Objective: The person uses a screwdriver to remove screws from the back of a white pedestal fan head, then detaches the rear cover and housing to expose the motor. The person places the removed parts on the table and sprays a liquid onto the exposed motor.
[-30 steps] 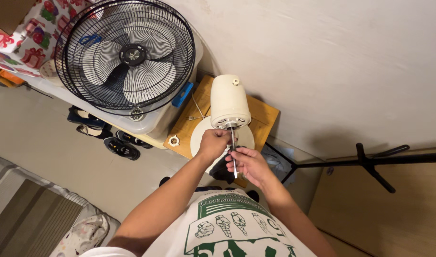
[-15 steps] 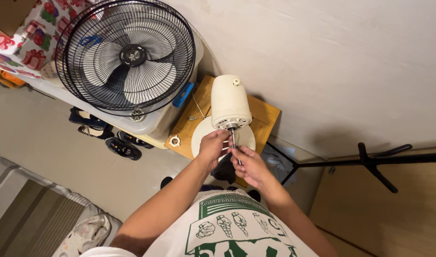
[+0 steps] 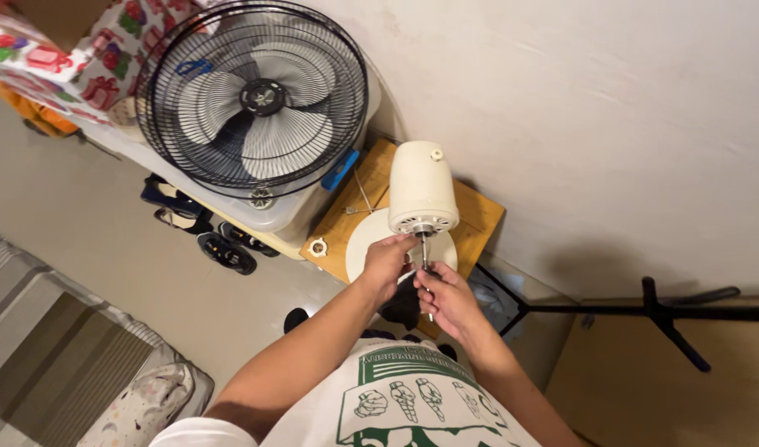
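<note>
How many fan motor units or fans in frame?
2. A caged black fan stands upper left on a pale storage bin. A cream motor housing, cage and blades off, sits over a wooden stool, with the left hand and right hand at its shaft.

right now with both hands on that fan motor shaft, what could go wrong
1. The cream motor housing stands tall on its round base, which sits on a small wooden table; pulling the metal shaft could tip it.
2. Left hand and right hand crowd the thin shaft; fingers may slip or get pinched.
</note>
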